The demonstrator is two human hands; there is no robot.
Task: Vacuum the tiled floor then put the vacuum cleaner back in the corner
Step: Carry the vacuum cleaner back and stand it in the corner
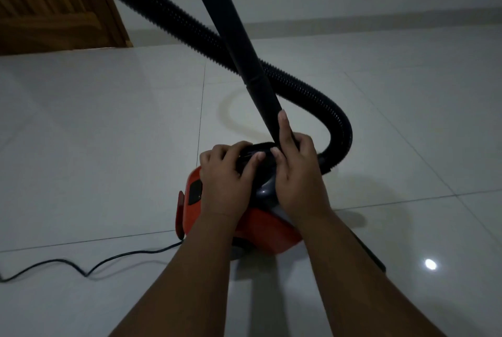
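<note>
Orange canister vacuum cleaner (pixel 262 228) sits on tiled floor (pixel 108 125), mid-room, power cord (pixel 108 262) trailing left. Left hand (pixel 225 176) has its fingers curled over the black top cover (pixel 258 159). Right hand (pixel 296 173) grips the rigid tube (pixel 231 24) at its lower end, index finger along it. Corrugated hose (pixel 298 84) loops behind. Wooden door (pixel 54 11) far left.

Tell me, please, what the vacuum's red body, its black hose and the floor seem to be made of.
Red body: probably moulded plastic, smooth with a slight sheen.
Hose: likely flexible plastic, matte black, ribbed along its bend.
Floor: glazed ceramic or similar tile, glossy; it mirrors a light and shows grout lines.
</note>
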